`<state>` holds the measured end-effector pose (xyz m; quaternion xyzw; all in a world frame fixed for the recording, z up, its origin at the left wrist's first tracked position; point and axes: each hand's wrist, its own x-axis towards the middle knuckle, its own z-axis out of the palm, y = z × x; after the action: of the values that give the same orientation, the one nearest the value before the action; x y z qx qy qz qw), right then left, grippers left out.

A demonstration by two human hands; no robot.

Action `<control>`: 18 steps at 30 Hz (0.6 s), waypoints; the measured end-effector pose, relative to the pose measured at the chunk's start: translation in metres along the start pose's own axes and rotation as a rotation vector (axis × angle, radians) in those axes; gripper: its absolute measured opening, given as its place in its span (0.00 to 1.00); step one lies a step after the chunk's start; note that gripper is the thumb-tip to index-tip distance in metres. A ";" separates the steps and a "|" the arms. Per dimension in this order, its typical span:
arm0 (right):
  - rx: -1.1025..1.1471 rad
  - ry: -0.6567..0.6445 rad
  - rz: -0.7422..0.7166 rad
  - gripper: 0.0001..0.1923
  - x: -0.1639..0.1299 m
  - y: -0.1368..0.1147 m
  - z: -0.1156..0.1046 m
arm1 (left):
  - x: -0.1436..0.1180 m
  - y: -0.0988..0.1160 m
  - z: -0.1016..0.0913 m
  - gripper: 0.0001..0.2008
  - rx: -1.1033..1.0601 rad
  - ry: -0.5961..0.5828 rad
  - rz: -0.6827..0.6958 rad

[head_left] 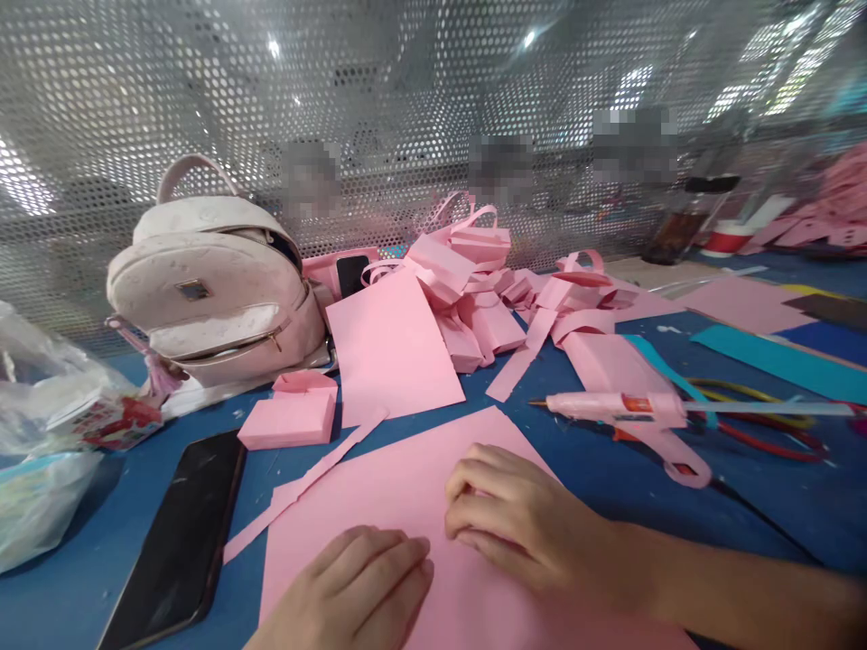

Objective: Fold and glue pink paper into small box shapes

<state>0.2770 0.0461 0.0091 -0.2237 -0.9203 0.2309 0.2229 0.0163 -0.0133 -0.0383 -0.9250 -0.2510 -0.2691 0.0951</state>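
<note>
Pink paper sheet (406,506) lies flat at the near edge of the blue surface (596,469), both hands pressing on it. Going left to right: clear plastic bag (41,433) at the left edge, black phone (180,533) face-up beside it, beige backpack (217,280) against the perforated back wall, small pink paper block (288,420) in front of the backpack. Thin pink strip (304,483) runs diagonally, its lower end touching the sheet's left corner. Left hand (352,587) rests palm-down on the sheet, fingers together and flat, holding nothing. Right hand (521,524) sits just beside it, fingers curled down onto the paper, pressing, not clamped on anything. Second pink sheet (393,352) behind, then a heap of folded pink pieces (474,280). Pink glue gun (623,411) lies right of the sheet, teal paper (778,357) towards the right edge.
</note>
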 end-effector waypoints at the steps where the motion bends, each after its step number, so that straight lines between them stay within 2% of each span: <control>1: -0.007 0.005 -0.007 0.10 0.000 0.000 0.000 | 0.000 0.000 0.000 0.18 -0.002 -0.009 -0.001; 10: -0.028 0.042 -0.028 0.12 0.001 -0.005 -0.003 | 0.000 -0.001 -0.001 0.18 -0.005 -0.029 0.007; 18: -0.047 0.008 -0.041 0.11 -0.001 -0.003 -0.002 | 0.000 0.000 0.000 0.18 0.008 -0.017 0.005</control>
<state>0.2778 0.0437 0.0123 -0.2107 -0.9291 0.2034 0.2259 0.0165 -0.0131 -0.0383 -0.9274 -0.2506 -0.2601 0.0976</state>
